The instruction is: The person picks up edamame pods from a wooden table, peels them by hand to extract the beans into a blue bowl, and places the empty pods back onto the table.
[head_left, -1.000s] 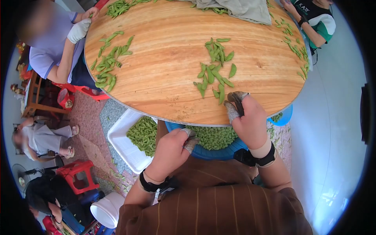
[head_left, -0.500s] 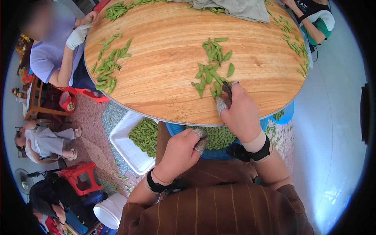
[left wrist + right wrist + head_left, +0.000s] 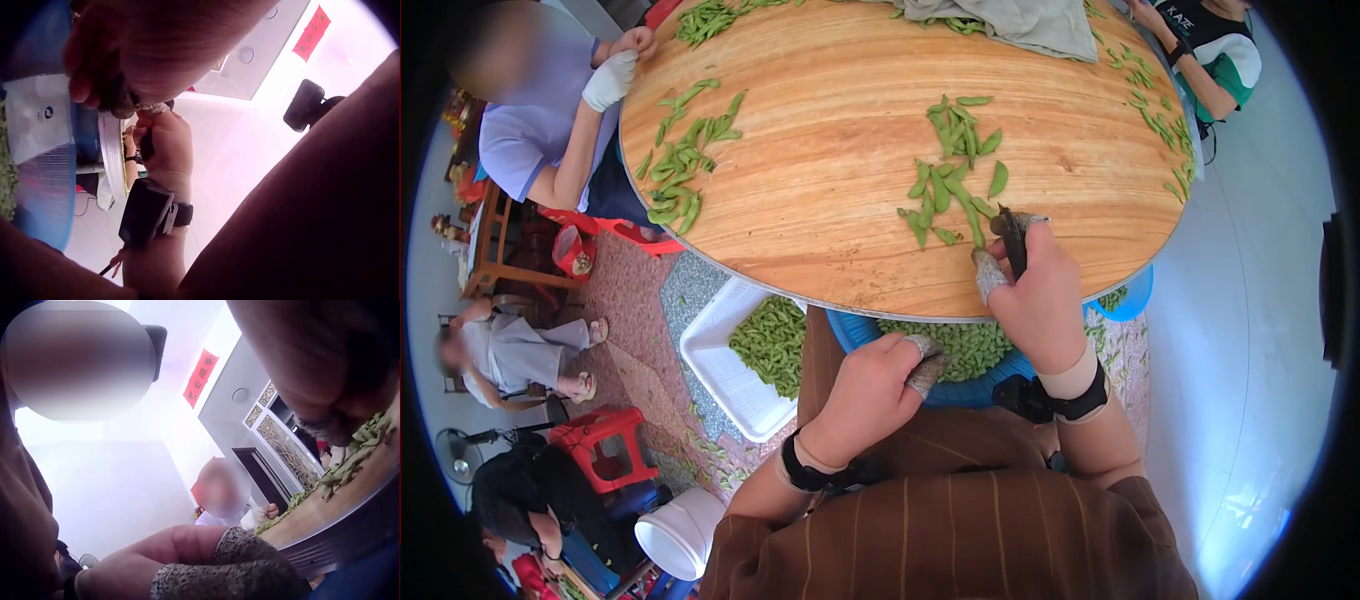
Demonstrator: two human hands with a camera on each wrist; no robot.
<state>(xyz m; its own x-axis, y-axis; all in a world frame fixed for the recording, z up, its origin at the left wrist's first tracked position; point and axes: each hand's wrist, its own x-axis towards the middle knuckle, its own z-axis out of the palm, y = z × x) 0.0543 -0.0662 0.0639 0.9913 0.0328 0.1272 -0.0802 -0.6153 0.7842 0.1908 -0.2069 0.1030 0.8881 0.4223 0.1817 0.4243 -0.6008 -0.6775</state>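
My right hand (image 3: 1045, 290) is over the near part of the round wooden table (image 3: 800, 190), gripping a dark, narrow tool (image 3: 1016, 252). Its thumb and forefinger wear grey, worn covers, and the thumb tip lies right at a green soybean pod (image 3: 977, 228). Lower and to the left, my left hand (image 3: 865, 385) hovers in front of the table edge with fingers curled, covered thumb and forefinger close together. No object shows in it; its palm is hidden. Beneath is a blue tub (image 3: 970, 390) of shelled green beans (image 3: 970, 350). The right wrist view shows the left hand's grey finger covers (image 3: 212, 578) up close.
A white basket (image 3: 718, 375) full of green pods (image 3: 768, 345) stands left of the tub. More pods (image 3: 680, 165) lie along the table's left side, near a person with a white glove (image 3: 609, 82). A grey cloth (image 3: 1030, 25) lies at the far edge. A red stool (image 3: 605, 450) stands left.
My right hand reached forward and left to the pods, then drew back slightly right, with the nearest pods shifted. My left hand moved a little right, below the table edge.
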